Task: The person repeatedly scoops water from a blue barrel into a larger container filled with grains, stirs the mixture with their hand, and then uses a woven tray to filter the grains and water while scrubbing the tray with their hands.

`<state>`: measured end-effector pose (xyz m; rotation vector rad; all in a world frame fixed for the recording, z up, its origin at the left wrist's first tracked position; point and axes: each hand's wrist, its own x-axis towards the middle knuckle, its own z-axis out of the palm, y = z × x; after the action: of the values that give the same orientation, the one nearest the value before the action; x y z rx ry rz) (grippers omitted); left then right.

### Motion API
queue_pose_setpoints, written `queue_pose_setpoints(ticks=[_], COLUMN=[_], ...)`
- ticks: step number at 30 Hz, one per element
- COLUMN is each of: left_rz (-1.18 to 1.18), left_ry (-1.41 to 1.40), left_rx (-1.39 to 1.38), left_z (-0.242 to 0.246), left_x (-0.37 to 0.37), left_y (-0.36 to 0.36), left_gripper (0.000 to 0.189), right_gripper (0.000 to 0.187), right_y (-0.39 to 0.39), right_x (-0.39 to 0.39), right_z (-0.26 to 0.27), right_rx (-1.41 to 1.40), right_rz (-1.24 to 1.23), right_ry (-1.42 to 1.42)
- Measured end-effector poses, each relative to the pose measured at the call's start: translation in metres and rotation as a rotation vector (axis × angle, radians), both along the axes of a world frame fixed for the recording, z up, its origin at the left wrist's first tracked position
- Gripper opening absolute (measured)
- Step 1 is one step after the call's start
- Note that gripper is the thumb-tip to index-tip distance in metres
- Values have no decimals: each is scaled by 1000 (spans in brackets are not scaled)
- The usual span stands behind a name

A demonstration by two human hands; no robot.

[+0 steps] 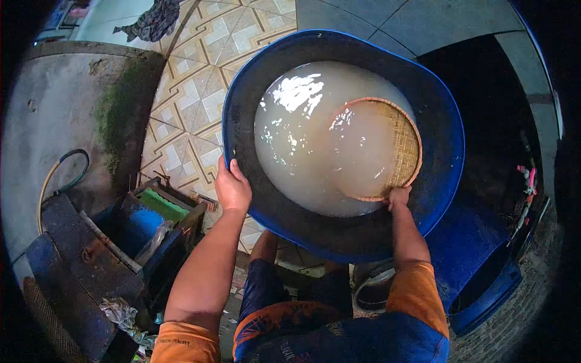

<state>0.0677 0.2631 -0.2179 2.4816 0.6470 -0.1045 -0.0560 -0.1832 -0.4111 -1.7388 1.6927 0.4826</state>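
Note:
A large blue tub [317, 236] with a dark inner wall stands in front of me, holding cloudy, whitish water [295, 136]. My left hand [233, 183] grips the tub's rim at its left side, thumb on the inner side. With my right hand [398, 198] I hold the near edge of a round woven bamboo basket [406, 145], inside the tub at the right. The basket is tilted, its left part under the water and its right part showing above it. Whatever lies under the cloudy water is hidden.
Patterned floor tiles [195, 90] lie left of the tub. At the lower left stands a dark box-like machine [63, 254] with a blue drum, and a hose [45, 190] curves behind it. A blue barrel [490, 304] lies at the lower right. Dark cloth [156, 20] is at the upper left.

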Motion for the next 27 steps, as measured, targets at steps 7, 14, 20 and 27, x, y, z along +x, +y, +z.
queue_pose_setpoints(ticks=[7, 14, 20, 27], left_rz=[-1, -9, -5, -4], left_ry=[3, -11, 1, -6], left_rx=[4, -5, -21, -30], left_z=[3, 0, 2, 4], left_x=[2, 2, 2, 2], left_y=[-3, -3, -3, -4], left_gripper=[26, 26, 25, 26], right_gripper=[40, 40, 33, 30], right_y=[39, 72, 95, 100], right_x=[31, 38, 48, 51], right_z=[27, 14, 7, 1], right_rx=[170, 226, 308, 502], right_rz=[-38, -115, -62, 8], right_ry=[-165, -374, -479, -494])
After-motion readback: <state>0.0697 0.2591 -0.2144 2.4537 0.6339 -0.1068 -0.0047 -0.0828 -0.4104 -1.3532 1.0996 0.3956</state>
